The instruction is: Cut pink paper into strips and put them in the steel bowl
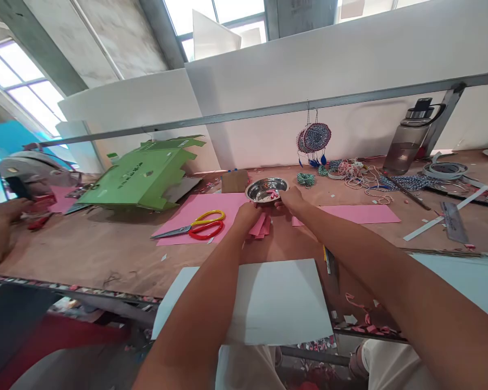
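Note:
A shiny metal bowl with small pink pieces inside sits between my hands. My left hand is closed on its near left side, and my right hand grips its right side; the fingertips are partly hidden. Narrow pink paper strips lie just below the bowl, beside my left hand. Left of them, scissors with one yellow and one red handle rest on a pink paper sheet. Another pink sheet lies to the right, partly behind my right forearm.
A white board lies at the table's near edge beneath my forearms. Left stands a green carton; another person's hand is at far left. Rightward are tangled cords, a bottle and a ruler. Dreamcatchers hang behind.

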Motion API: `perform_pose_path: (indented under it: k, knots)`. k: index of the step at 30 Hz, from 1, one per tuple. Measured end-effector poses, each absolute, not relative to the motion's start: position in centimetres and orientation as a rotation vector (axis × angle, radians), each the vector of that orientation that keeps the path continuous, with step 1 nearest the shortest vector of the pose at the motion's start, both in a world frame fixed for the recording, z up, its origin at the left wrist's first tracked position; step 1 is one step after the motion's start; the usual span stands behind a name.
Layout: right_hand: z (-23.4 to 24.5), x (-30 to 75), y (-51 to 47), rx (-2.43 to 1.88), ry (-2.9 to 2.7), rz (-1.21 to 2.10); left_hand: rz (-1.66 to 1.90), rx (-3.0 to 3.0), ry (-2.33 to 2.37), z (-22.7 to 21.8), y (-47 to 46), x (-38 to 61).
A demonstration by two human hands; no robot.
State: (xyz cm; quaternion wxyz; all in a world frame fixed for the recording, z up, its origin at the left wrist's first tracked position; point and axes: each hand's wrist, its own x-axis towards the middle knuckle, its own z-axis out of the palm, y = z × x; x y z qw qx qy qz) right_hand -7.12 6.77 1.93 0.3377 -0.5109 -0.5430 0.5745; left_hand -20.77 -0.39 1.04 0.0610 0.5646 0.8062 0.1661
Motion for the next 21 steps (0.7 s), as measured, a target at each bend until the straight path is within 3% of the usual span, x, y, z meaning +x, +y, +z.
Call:
perform_pose_path:
  k: [9, 11, 17, 21]
  knots:
    - [4.1, 2.3, 6.0, -1.296, -1.751, 1.08, 0.414, 1.873, 2.641, 4.4, -2.9, -17.7]
    - [4.1, 5.6, 5.3, -1.131, -2.091, 0.777, 0.454, 2.053, 2.586, 4.8, -3.2, -16.4]
    - [2.8, 10.5, 1.3, -0.463, -2.803, 0.238, 0.635, 2.348, 1.923, 2.9, -2.6, -12.5]
    - [3.0, 11.4, -0.3, -0.506, -2.9, 0.19, 0.474, 2.539, 1.503, 0.6, -1.8, -11.6]
